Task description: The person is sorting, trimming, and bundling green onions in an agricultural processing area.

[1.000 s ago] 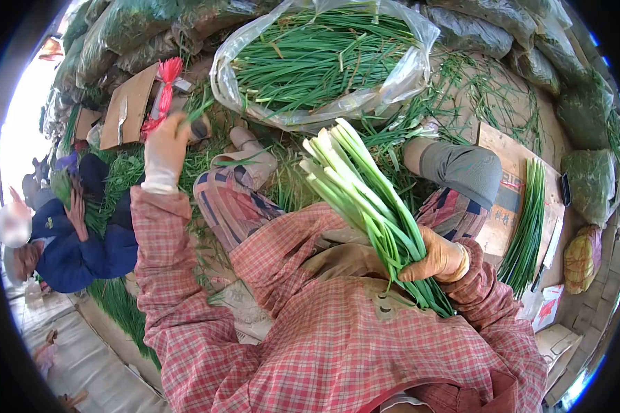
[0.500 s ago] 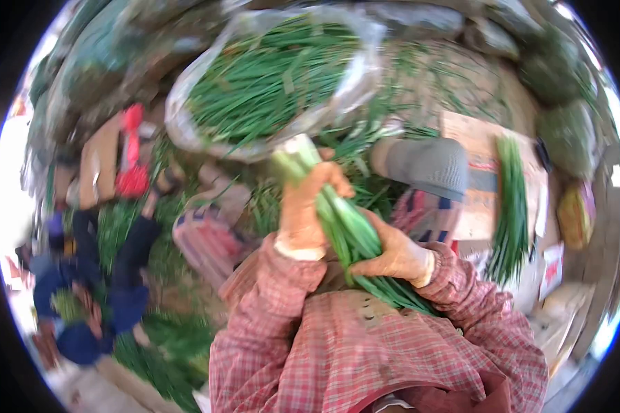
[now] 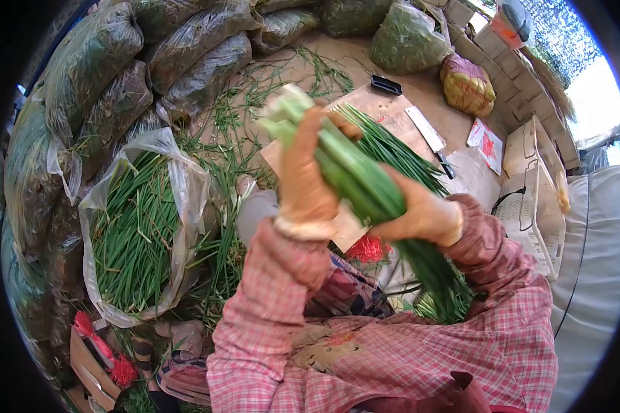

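A thick bundle of garlic chives (image 3: 362, 175), pale stem ends at upper left and green leaves trailing to lower right, is held between both hands. My left hand (image 3: 306, 168) wraps round it near the pale ends. Further down, my right hand (image 3: 420, 210) grips the leafy part, its thumb underneath. The hands are raised over my lap, partly in front of a flat board (image 3: 344, 103). On that board lies another bunch of chives (image 3: 393, 144), partly hidden by the held bundle.
Left of me stands an open plastic bag (image 3: 89, 227) full of loose chives. Stuffed sacks (image 3: 93, 62) line the back and left. A knife (image 3: 426, 129) and a black tray-like object (image 3: 386, 85) lie by the board. Right are white crates (image 3: 534, 227); red ties (image 3: 368, 249) lie nearby.
My view has swung right, so the board, knife and crates come nearer the middle and the open bag shifts left. Both hands still hold the bundle, now over the board's edge in view.
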A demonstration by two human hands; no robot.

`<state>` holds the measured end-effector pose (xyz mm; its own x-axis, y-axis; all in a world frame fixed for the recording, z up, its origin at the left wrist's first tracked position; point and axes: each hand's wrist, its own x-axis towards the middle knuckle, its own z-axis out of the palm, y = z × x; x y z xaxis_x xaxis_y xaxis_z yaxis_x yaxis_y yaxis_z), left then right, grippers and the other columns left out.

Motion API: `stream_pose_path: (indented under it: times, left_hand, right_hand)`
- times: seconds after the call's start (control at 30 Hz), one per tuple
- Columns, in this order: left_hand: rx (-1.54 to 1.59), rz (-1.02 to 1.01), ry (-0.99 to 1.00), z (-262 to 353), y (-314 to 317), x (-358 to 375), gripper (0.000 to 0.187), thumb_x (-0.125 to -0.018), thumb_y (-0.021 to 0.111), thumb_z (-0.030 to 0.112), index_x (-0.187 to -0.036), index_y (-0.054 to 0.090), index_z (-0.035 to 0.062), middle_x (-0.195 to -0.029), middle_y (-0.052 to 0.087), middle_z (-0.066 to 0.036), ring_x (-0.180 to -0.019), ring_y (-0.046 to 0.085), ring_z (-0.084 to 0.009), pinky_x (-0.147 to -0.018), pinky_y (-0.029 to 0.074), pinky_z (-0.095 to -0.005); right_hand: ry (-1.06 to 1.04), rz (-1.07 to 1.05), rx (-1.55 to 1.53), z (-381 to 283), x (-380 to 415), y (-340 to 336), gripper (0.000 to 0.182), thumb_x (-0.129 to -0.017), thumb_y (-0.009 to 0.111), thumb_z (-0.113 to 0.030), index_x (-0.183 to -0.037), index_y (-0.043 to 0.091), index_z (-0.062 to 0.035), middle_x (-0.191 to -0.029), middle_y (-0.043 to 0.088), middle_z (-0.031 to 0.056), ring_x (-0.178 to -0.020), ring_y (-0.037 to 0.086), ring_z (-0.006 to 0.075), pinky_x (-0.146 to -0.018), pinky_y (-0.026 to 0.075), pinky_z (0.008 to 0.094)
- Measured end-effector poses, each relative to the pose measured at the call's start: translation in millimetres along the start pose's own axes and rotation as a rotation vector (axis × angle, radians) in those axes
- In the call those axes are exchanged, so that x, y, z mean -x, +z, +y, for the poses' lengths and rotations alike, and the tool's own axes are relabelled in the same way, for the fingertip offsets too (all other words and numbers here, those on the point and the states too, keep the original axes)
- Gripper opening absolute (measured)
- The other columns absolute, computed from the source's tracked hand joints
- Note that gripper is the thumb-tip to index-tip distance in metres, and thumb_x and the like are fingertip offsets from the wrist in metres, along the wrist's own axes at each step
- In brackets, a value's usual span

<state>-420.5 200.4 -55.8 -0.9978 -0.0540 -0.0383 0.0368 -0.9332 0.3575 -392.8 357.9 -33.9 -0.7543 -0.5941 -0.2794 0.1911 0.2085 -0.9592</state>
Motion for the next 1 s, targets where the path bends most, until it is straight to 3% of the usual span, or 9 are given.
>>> stream_pose_path:
  times: [0.1, 0.33, 0.6, 0.73, 0.8, 0.83, 0.87, 0.93, 1.0]
  left_hand:
    - [0.105, 0.053, -0.144, -50, -11, -50, 0.018, -0.080, 0.062, 0.020, -0.086, 0.053, 0.0050, -0.072, 0.057, -0.005, -0.067, 0.059, -0.0185, -0.066, 0.052, -0.0322]
    - [0.061, 0.259, -0.139, -118, -77, -116, 0.018, -0.079, 0.063, 0.016, -0.086, 0.052, 0.0030, -0.072, 0.057, -0.006, -0.062, 0.058, -0.0177, -0.058, 0.051, -0.0311]
    - [-0.056, 0.592, -0.156, -153, -184, -158, 0.016, -0.077, 0.063, 0.008, -0.087, 0.052, 0.0024, -0.067, 0.057, -0.007, -0.052, 0.053, -0.0170, -0.048, 0.047, -0.0291]
    - [-0.230, 0.493, -0.198, -156, -183, -162, 0.016, -0.078, 0.064, 0.019, -0.085, 0.056, 0.0076, -0.073, 0.060, -0.007, -0.060, 0.057, -0.0180, -0.055, 0.049, -0.0322]
    - [0.053, 0.406, -0.330, -171, -185, -167, 0.020, -0.081, 0.058, 0.027, -0.084, 0.057, 0.0074, -0.081, 0.059, -0.007, -0.070, 0.056, -0.0218, -0.065, 0.048, -0.0376]
    - [-0.241, 0.322, -0.200, -178, -184, -172, 0.030, -0.077, 0.061, 0.025, -0.096, 0.053, 0.0031, -0.094, 0.057, -0.011, -0.083, 0.055, -0.0240, -0.072, 0.046, -0.0373]
    - [-0.559, 0.283, -0.070, -176, -194, -176, 0.044, -0.074, 0.063, 0.022, -0.109, 0.048, -0.0012, -0.107, 0.055, -0.016, -0.097, 0.054, -0.0262, -0.080, 0.044, -0.0369]
    - [-1.030, 0.560, -0.244, -155, -165, -176, 0.085, -0.058, 0.072, 0.042, -0.122, 0.037, -0.0022, -0.118, 0.046, -0.021, -0.111, 0.045, -0.0316, -0.094, 0.035, -0.0359]
    - [-1.339, 0.639, -0.332, -118, -117, -173, 0.096, -0.062, 0.068, 0.034, -0.133, 0.015, -0.0019, -0.132, 0.027, -0.024, -0.120, 0.033, -0.0372, -0.098, 0.030, -0.0387]
  right_hand:
    - [0.072, 0.046, 0.096, 14, -9, -55, 0.066, -0.063, 0.068, -0.006, -0.123, 0.038, -0.0049, -0.094, 0.052, 0.0006, -0.086, 0.048, 0.0089, -0.075, 0.041, 0.0242]
    - [0.126, 0.041, 0.165, 97, -65, -130, 0.083, -0.059, 0.075, -0.011, -0.130, 0.032, -0.0047, -0.105, 0.052, 0.0049, -0.095, 0.047, 0.0126, -0.085, 0.038, 0.0258]
    - [-0.112, 0.429, 0.835, 177, -90, -101, 0.081, -0.064, 0.071, -0.019, -0.131, 0.029, -0.0047, -0.115, 0.045, 0.0205, -0.105, 0.044, 0.0343, -0.091, 0.035, 0.0392]
    - [-0.121, 0.510, 1.010, 174, -86, -80, 0.079, -0.066, 0.067, -0.023, -0.131, 0.027, -0.0049, -0.122, 0.040, 0.0195, -0.109, 0.040, 0.0358, -0.090, 0.032, 0.0436]
    - [-0.157, 0.555, 1.103, 179, -93, -73, 0.071, -0.068, 0.064, -0.022, -0.128, 0.032, -0.0025, -0.120, 0.042, 0.0206, -0.106, 0.042, 0.0376, -0.088, 0.034, 0.0447]
    - [-0.288, 0.588, 1.134, 180, -103, -73, 0.059, -0.068, 0.063, -0.016, -0.121, 0.040, 0.0008, -0.111, 0.049, 0.0234, -0.099, 0.047, 0.0403, -0.085, 0.038, 0.0443]
    - [-0.151, 0.573, 1.108, 165, -112, -62, 0.051, -0.071, 0.060, -0.019, -0.115, 0.045, 0.0022, -0.104, 0.053, 0.0243, -0.092, 0.050, 0.0418, -0.079, 0.042, 0.0448]
    - [-0.190, 0.614, 1.061, 175, -116, -54, 0.054, -0.074, 0.057, -0.025, -0.119, 0.043, 0.0004, -0.108, 0.052, 0.0235, -0.095, 0.051, 0.0390, -0.081, 0.042, 0.0422]
    - [-0.074, 0.650, 1.323, 202, -109, -71, 0.068, -0.074, 0.059, -0.027, -0.130, 0.030, -0.0034, -0.125, 0.041, 0.0191, -0.107, 0.045, 0.0370, -0.088, 0.038, 0.0404]
